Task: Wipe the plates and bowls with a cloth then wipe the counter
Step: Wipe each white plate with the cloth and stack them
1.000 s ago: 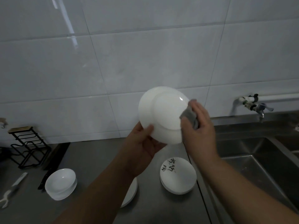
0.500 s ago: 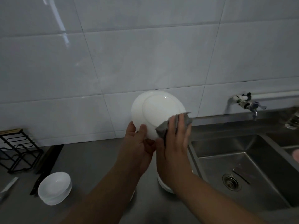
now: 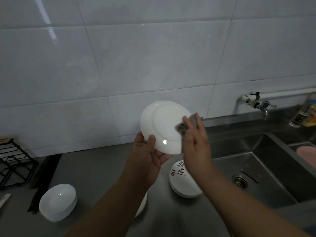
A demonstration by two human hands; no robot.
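My left hand (image 3: 147, 151) grasps the white plate (image 3: 160, 127) at its lower left rim, thumb laid on the underside, which faces me with its foot ring showing. The plate is held up off the counter, tilted, in front of the tiled wall. My right hand (image 3: 196, 142) holds the grey cloth (image 3: 182, 130) against the plate's right edge, fingers closed over the fabric. The thumb is hidden, so I cannot tell whether the cloth wraps to the far face.

Step in hand, as I judge it: wiping the underside and rim. To do it well, I should keep the left grip firm, turn the plate by small shifts so the cloth covers the whole rim, and wipe the patch under the left thumb as well.

Below the hands, a stack of plates (image 3: 183, 185), the top one with black lettering, sits on the steel counter (image 3: 102, 168). Another plate (image 3: 141, 205) shows partly under my left forearm. Stacked white bowls (image 3: 57, 201) stand near left. The sink (image 3: 266, 168) lies right, with the tap (image 3: 256, 103) beyond it.
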